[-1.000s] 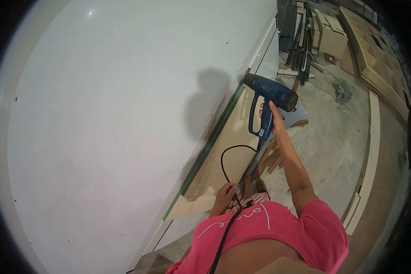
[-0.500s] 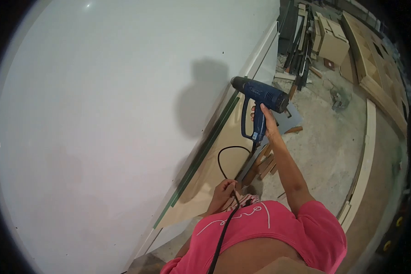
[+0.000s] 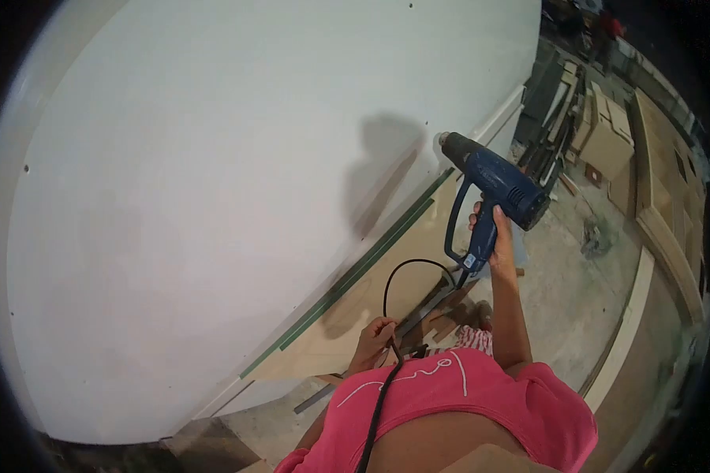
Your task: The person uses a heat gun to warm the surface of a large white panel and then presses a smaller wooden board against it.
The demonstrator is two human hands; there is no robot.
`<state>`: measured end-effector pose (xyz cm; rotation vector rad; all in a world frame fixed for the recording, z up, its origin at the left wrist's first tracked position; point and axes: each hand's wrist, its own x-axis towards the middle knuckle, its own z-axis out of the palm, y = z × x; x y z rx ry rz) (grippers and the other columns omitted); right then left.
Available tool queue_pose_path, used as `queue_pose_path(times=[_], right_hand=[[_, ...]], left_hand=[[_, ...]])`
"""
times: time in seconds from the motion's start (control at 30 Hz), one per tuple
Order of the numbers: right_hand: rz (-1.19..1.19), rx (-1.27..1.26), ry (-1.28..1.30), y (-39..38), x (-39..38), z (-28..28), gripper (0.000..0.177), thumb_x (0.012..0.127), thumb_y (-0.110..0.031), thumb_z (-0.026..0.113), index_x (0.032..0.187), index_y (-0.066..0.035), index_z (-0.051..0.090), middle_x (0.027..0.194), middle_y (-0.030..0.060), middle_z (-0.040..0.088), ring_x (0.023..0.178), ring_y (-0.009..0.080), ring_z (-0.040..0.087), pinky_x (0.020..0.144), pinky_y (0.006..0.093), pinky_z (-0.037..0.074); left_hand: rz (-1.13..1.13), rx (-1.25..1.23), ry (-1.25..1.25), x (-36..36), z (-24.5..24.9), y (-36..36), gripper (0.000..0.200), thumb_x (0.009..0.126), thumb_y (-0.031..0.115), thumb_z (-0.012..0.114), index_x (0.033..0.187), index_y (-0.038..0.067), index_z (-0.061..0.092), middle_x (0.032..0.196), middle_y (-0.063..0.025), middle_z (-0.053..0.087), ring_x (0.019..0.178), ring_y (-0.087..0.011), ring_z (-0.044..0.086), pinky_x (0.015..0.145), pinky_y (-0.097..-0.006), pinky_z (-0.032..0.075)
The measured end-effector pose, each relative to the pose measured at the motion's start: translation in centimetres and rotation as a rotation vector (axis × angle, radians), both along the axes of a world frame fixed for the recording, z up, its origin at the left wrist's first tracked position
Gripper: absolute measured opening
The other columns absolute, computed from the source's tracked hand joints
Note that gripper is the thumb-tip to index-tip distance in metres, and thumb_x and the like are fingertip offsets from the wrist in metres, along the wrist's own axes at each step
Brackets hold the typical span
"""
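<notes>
A blue heat gun (image 3: 493, 183) is gripped at its handle by my right hand (image 3: 497, 235), its nozzle aimed at the right edge of a big white panel (image 3: 237, 173). A green strip (image 3: 355, 276) runs along that panel edge below the nozzle. My left hand (image 3: 373, 341) is closed around the gun's black cord (image 3: 392, 299), which loops up to the handle and trails down past my pink shirt.
A tan board (image 3: 347, 323) lies under the panel edge. Wood offcuts (image 3: 442, 311) lie on the concrete floor (image 3: 568, 284) near my feet. Stacked boards and boxes (image 3: 607, 134) stand at the upper right; long pale boards (image 3: 631, 323) line the right side.
The view has shifted, so the heat gun now sits further right and lower in frame, still pointing at the panel edge. My left hand keeps hold of the cord.
</notes>
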<state>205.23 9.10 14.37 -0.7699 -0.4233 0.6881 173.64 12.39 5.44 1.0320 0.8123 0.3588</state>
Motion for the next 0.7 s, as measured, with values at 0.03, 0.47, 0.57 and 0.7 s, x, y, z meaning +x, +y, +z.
queue_pose_path(times=[0.03,0.47,0.57,0.7], right_hand=[[0.022,0.004,-0.009,-0.2,0.5,0.7,0.036,0.086,-0.032,0.059,0.108,-0.004,0.050,0.086,0.0065,0.058,0.074,0.0151,0.058,0.066,0.0283,0.049],[0.445,-0.113,-0.299,0.4,12.5,0.9,0.039,0.080,-0.032,0.065,0.100,-0.001,0.054,0.084,0.0062,0.056,0.074,0.0142,0.056,0.066,0.0272,0.045],[0.487,-0.127,-0.333,0.3,13.8,2.3,0.035,0.079,-0.033,0.066,0.095,-0.004,0.058,0.080,0.0031,0.058,0.073,0.0117,0.055,0.067,0.0258,0.044],[0.540,-0.074,-0.413,0.4,14.9,3.7,0.025,0.080,-0.026,0.067,0.090,-0.005,0.060,0.075,0.0022,0.058,0.071,0.0120,0.055,0.067,0.0280,0.044]], left_hand=[[0.019,-0.017,-0.008,0.5,-0.2,-0.3,0.023,0.090,0.021,0.055,0.102,0.002,0.059,0.072,0.0017,0.054,0.060,-0.0049,0.047,0.052,-0.0195,0.037],[0.243,0.116,-0.040,17.9,-2.3,-7.3,0.032,0.090,0.031,0.057,0.102,0.001,0.058,0.075,-0.0010,0.056,0.066,-0.0086,0.050,0.058,-0.0237,0.040],[0.196,0.146,0.007,21.4,-3.3,-8.9,0.032,0.089,0.031,0.058,0.102,0.002,0.059,0.077,-0.0011,0.056,0.067,-0.0087,0.050,0.057,-0.0240,0.040],[0.258,-0.019,-0.047,23.3,-5.3,-10.9,0.031,0.088,0.031,0.059,0.102,0.004,0.059,0.077,-0.0005,0.056,0.067,-0.0082,0.049,0.056,-0.0245,0.040]])
